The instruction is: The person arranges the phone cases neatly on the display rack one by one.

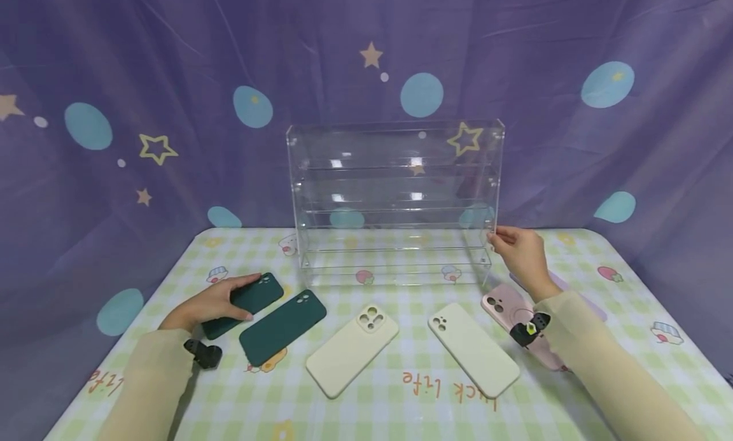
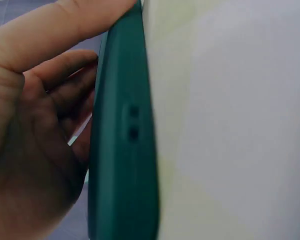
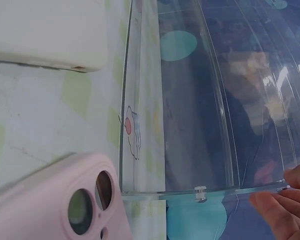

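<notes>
My left hand grips a dark green phone case lying on the table at the left, thumb along its near edge and fingers across to the far one. Close up in the left wrist view, the case's side edge shows two small holes. On the other side, my right hand pinches the right side panel of a clear acrylic display rack between thumb and fingers. The rack stands upright at the back with several tiers. In the right wrist view, the fingertips meet the panel's edge beside a clear screw.
A second dark green case, a cream case and a white case lie in front of the rack. Under my right forearm are a pink case and a lilac case. A purple curtain hangs behind the checked tablecloth.
</notes>
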Demonstrator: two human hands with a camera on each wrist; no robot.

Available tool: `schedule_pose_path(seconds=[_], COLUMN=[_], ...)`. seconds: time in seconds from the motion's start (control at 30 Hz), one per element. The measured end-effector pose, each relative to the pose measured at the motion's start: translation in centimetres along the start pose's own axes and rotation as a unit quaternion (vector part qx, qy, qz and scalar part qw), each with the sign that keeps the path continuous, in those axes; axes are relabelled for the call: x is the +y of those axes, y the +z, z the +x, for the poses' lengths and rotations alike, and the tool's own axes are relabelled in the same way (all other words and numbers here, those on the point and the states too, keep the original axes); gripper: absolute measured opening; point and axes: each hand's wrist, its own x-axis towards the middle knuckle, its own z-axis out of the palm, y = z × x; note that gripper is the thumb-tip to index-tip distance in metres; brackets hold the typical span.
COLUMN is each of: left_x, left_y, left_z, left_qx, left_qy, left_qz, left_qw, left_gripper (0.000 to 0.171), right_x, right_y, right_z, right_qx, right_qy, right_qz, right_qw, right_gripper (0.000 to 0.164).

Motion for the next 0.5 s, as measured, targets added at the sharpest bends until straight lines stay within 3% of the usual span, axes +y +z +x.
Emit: schedule_pose_path(seconds=[0.1, 0.3, 0.5], left_x=[-0.12, -0.19, -0.25], left_y=[-0.07, -0.11, -0.09], left_z=[-0.06, -0.07, 0.09], left_qx=[0.007, 0.033, 0.048], left_qy=[-0.010, 0.003, 0.003], left_qz=[-0.001, 0.022, 0.016], left_qw=[0.9999, 0.9992, 0.9987], left_gripper=[0.092, 0.091, 0.091], right_x=[-0.08, -0.15, 0.04], right_y=[-0.04, -0.15, -0.13], right_z=[0.00, 0.07, -0.03], right_qx=[-0.001, -0.006, -0.009], right_qy=[0.002, 0.010, 0.022], right_qz=[0.001, 0.007, 0.014], right_qw=[1.000, 1.000, 1.000], right_gripper=[0.036, 0.037, 0.036])
